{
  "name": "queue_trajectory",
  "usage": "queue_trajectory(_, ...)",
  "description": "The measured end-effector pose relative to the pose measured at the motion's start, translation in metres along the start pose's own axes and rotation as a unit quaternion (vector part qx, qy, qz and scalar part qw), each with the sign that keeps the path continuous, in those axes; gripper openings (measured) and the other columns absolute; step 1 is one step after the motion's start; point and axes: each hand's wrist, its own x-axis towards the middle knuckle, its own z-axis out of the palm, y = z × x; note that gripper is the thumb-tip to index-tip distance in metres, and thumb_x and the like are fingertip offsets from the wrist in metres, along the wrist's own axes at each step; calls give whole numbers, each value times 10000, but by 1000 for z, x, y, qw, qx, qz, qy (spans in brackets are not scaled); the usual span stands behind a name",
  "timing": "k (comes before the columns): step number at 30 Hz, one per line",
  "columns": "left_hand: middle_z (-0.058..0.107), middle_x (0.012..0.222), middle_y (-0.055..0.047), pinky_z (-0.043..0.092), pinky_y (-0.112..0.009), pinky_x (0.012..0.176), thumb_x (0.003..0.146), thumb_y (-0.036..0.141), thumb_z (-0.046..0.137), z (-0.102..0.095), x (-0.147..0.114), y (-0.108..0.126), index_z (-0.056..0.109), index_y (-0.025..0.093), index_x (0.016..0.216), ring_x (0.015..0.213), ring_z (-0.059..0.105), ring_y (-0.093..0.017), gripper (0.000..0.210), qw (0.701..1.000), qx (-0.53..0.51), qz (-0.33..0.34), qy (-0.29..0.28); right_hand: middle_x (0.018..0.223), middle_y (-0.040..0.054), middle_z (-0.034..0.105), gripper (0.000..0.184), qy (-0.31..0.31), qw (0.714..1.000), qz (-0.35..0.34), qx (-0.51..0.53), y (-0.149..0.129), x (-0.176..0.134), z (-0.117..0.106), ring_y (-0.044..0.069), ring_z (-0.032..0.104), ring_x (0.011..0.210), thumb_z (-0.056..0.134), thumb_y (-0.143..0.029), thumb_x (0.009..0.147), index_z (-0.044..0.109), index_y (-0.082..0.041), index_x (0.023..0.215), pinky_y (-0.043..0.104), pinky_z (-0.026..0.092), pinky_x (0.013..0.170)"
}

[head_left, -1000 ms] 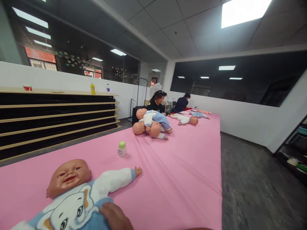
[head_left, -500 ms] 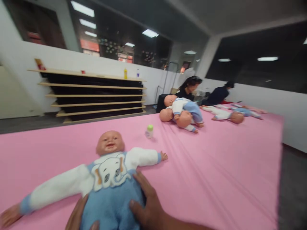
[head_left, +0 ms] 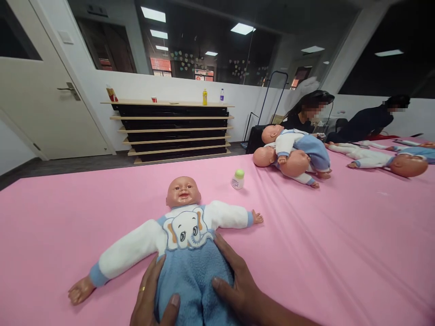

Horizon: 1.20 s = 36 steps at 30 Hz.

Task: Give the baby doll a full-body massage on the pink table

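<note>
Since a second ago, the left hand (head_left: 149,294) has come into view beside the doll (head_left: 192,262), and the camera has swung left so that a door (head_left: 68,122) shows; the doll lies face up on the pink table (head_left: 322,253) right before the wearer, arms spread, dressed in white and blue with an elephant on its chest. Left fingers lie along one side of its waist, thumb held apart; the right hand (head_left: 239,285) lies along the other side, its thumb toward the front of the blue cloth, and how firmly either presses I cannot tell. By my judgement it is early: the doll is laid out flat and framed by both hands, while its clothes are still on. Beyond its outstretched arm, a green-lidded jar (head_left: 238,181) stands closed, touched by neither hand; farther out are a pile of dolls (head_left: 314,151), another doll (head_left: 377,158) and two people (head_left: 363,120)
</note>
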Motion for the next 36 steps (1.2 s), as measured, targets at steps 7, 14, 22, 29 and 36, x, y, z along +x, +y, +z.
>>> queue_trajectory(7, 273, 1541, 8, 138, -455, 1189, 871, 380, 432, 2, 3, 0, 286, 276, 1463, 1430, 203, -236, 618, 998, -62, -25, -10, 1536, 23, 244, 678, -1, 1000, 3, 24, 0, -1, -4, 258, 210, 1426, 571, -520, 834, 383, -265, 1433, 440, 181, 1176)
queue_trajectory(14, 203, 1566, -23, 93, -410, 1200, 764, 176, 416, 4, 6, 10, 233, 170, 1485, 1448, 126, -188, 744, 993, -114, 11, -39, 1513, 30, 304, 623, 6, 1000, 0, 14, 0, 2, -5, 258, 234, 1418, 554, -481, 855, 408, -257, 1418, 447, 201, 1171)
queue_trajectory(22, 180, 1571, -61, 119, -422, 1194, 784, 157, 392, 15, 12, 9, 215, 136, 1488, 1452, 108, -201, 726, 995, -85, 56, -20, 1476, 43, 373, 606, 51, 997, -33, -49, 5, 1, 5, 254, 310, 1387, 565, -453, 864, 419, -240, 1412, 450, 246, 1162)
queue_trajectory(29, 229, 1551, -112, 136, -431, 1190, 822, 187, 402, 18, 17, 6, 245, 103, 1475, 1444, 150, -231, 677, 995, -46, 92, 3, 1427, 62, 443, 593, 91, 991, -65, -78, 6, 3, 10, 252, 386, 1344, 557, -483, 858, 466, -219, 1382, 462, 263, 1151)
queue_trajectory(36, 220, 1554, -118, 134, -452, 1183, 840, 182, 402, 16, 12, 12, 259, 113, 1473, 1449, 127, -240, 653, 993, -78, 86, 10, 1427, 87, 441, 593, 110, 991, -43, -59, -1, -1, 13, 254, 395, 1337, 546, -492, 869, 471, -199, 1379, 452, 276, 1141)
